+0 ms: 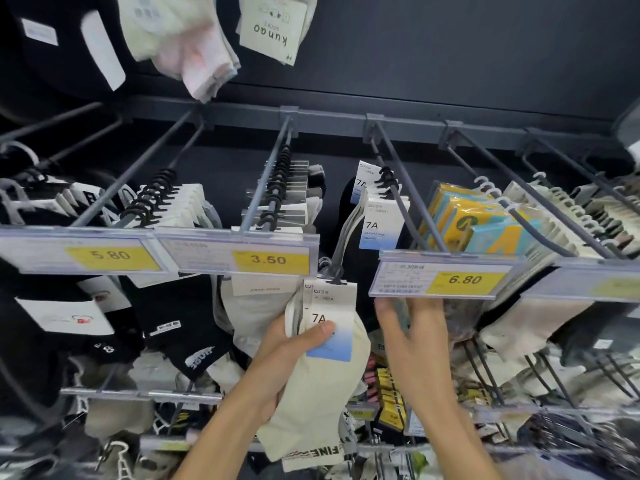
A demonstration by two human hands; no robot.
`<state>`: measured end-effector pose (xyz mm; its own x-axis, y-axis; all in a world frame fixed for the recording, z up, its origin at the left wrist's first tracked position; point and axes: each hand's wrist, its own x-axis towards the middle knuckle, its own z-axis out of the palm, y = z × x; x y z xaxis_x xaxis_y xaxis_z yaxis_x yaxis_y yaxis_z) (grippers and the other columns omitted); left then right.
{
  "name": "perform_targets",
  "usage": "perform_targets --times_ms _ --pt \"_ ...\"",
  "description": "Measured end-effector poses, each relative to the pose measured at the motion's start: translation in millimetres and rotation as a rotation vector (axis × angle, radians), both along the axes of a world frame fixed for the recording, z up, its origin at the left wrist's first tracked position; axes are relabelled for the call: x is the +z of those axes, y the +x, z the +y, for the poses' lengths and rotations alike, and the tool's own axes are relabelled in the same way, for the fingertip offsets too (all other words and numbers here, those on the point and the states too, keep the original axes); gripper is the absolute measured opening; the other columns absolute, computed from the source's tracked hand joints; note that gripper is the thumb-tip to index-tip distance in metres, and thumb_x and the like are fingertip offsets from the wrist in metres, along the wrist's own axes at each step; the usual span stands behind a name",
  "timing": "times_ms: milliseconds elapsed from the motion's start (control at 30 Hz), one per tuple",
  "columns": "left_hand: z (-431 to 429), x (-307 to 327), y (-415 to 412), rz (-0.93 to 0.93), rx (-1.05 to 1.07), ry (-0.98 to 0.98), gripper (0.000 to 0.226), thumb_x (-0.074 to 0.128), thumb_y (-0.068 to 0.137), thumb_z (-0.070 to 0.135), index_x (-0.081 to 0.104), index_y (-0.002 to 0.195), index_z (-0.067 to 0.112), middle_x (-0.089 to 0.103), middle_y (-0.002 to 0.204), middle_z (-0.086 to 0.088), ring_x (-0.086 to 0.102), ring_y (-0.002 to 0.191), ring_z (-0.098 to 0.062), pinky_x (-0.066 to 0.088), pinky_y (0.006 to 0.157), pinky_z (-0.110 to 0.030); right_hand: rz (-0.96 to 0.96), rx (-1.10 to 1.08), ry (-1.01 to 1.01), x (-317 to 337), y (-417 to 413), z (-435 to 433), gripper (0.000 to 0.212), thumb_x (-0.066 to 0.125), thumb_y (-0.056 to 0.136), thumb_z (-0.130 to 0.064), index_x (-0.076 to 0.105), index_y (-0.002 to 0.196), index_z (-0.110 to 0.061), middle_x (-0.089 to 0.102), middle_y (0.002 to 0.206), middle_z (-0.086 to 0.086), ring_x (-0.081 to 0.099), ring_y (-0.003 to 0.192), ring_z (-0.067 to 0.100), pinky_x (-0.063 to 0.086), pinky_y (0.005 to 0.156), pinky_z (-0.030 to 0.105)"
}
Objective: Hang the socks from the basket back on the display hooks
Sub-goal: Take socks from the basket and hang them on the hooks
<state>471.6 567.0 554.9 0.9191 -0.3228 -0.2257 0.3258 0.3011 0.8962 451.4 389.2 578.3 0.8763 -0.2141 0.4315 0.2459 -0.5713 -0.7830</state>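
Note:
My left hand (291, 355) grips a cream sock pair (322, 403) by its white-and-blue "7A" card (329, 323); the thumb lies across the card. The small black hanger (334, 279) at the card's top sits just left of the 6.80 price tag. My right hand (412, 327) reaches up with straight fingers touching the underside of the 6.80 price tag holder (443, 275). Behind that tag, a display hook (398, 199) carries two more "7A" sock packs (377, 223). No basket is in view.
The rail holds several hooks: black and white socks behind the 5.80 tag (110, 254) and the 3.50 tag (270, 259), yellow-blue packs (478, 220) and grey socks to the right. More socks hang on lower rows and overhead.

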Motion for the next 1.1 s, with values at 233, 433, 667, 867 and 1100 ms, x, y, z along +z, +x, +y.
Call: perform_targets --times_ms 233,433,667,867,1100 --pt "-12 5 -5 0.05 -0.036 0.023 0.026 0.077 0.079 0.04 0.078 0.102 0.029 0.079 0.103 -0.008 0.076 0.093 -0.023 0.059 0.067 -0.027 0.251 0.14 0.369 -17 -23 3 0.023 0.073 0.087 -0.026 0.069 0.103 -0.043 0.074 0.099 -0.009 0.07 0.088 0.011 0.06 0.074 0.042" --pt "-16 7 -4 0.006 0.027 0.047 0.026 0.074 0.081 0.045 0.075 0.107 0.04 0.076 0.114 0.003 0.071 0.109 -0.014 0.053 0.093 -0.036 0.21 0.145 0.453 -12 -24 -9 0.03 0.069 0.091 -0.011 0.07 0.097 -0.04 0.076 0.098 -0.009 0.07 0.087 0.007 0.054 0.069 0.018" --pt "-15 4 -3 0.029 0.102 0.036 0.037 0.077 0.062 0.054 0.077 0.097 0.042 0.078 0.104 0.013 0.072 0.098 -0.003 0.052 0.082 -0.027 0.213 0.281 0.505 -10 -21 -16 0.03 0.062 0.094 -0.017 0.066 0.11 -0.043 0.074 0.113 -0.007 0.07 0.103 0.01 0.055 0.078 0.022" --pt "-12 -2 -2 0.124 0.225 0.079 0.043 0.074 0.059 0.051 0.062 0.098 0.038 0.07 0.085 0.031 0.062 0.074 0.02 0.04 0.067 -0.013 -0.009 0.056 0.507 7 2 -37 0.03 0.055 0.093 -0.024 0.064 0.122 -0.02 0.072 0.114 -0.016 0.065 0.109 0.004 0.05 0.092 0.038" --pt "-13 -8 -1 0.093 0.146 0.099 0.02 0.07 0.078 0.038 0.059 0.095 0.038 0.068 0.068 0.036 0.057 0.059 0.025 0.042 0.06 -0.012 -0.115 0.234 0.423 30 32 -32 0.024 0.063 0.082 -0.034 0.066 0.105 -0.038 0.07 0.085 -0.026 0.063 0.076 -0.005 0.051 0.07 0.015"
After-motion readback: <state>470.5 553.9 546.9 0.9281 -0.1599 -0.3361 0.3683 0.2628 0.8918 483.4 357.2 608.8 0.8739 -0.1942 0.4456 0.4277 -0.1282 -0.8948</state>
